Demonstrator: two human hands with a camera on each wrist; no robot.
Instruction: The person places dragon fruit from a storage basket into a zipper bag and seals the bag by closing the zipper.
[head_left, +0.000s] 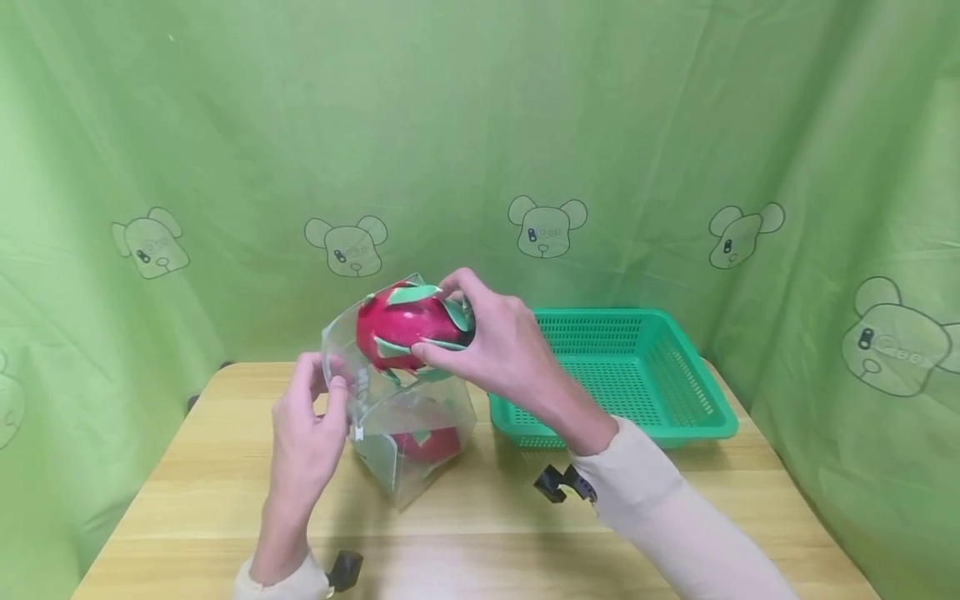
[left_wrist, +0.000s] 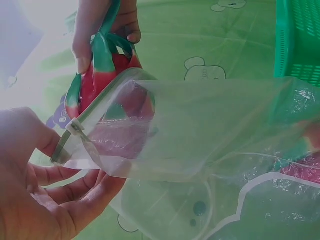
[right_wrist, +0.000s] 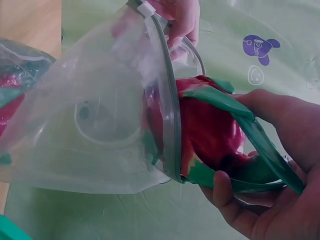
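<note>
My right hand grips a red dragon fruit with green leafy scales by its leafy end. The fruit's other end sits inside the mouth of a clear zip bag. At the bag's rim my left hand pinches the edge between thumb and fingers, close to the white zip slider. Lower down in the bag another red and green fruit shows through the plastic. The right wrist view has the zipper edge crossing over the middle of the held dragon fruit.
A green plastic basket with slotted sides stands on the right of the wooden table. Green curtains with bear-head prints hang behind and on both sides. Black wrist devices sit near both cuffs.
</note>
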